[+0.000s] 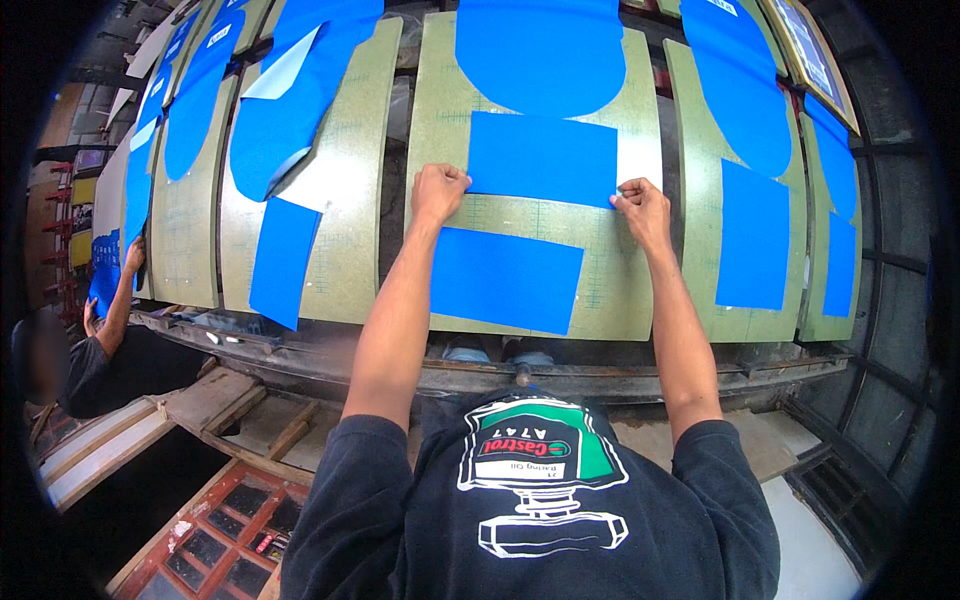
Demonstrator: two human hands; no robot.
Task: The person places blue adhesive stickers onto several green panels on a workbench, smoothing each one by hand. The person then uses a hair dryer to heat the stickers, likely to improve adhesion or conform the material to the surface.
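Observation:
A rectangular blue fabric piece (543, 157) lies on the greenish board (517, 216) in front of me. My left hand (441, 192) pinches its lower left corner between thumb and fingertips. At the lower right corner, my right hand (645, 209) grips the edge in the same way, thumb below. Just above, the rounded end of a larger blue fabric panel (540, 60) meets or nearly meets the piece's upper edge. A second blue rectangle (507, 280) lies flat between my forearms, nearer to me and slightly slanted.
Neighbouring boards carry more blue panels; one panel (289, 127) has its edge folded over. Dark gaps separate the boards. A framed screen (814, 67) rests at the upper right. A metal rail (615, 375) runs along the near side. At left, another person (112, 360) handles blue fabric.

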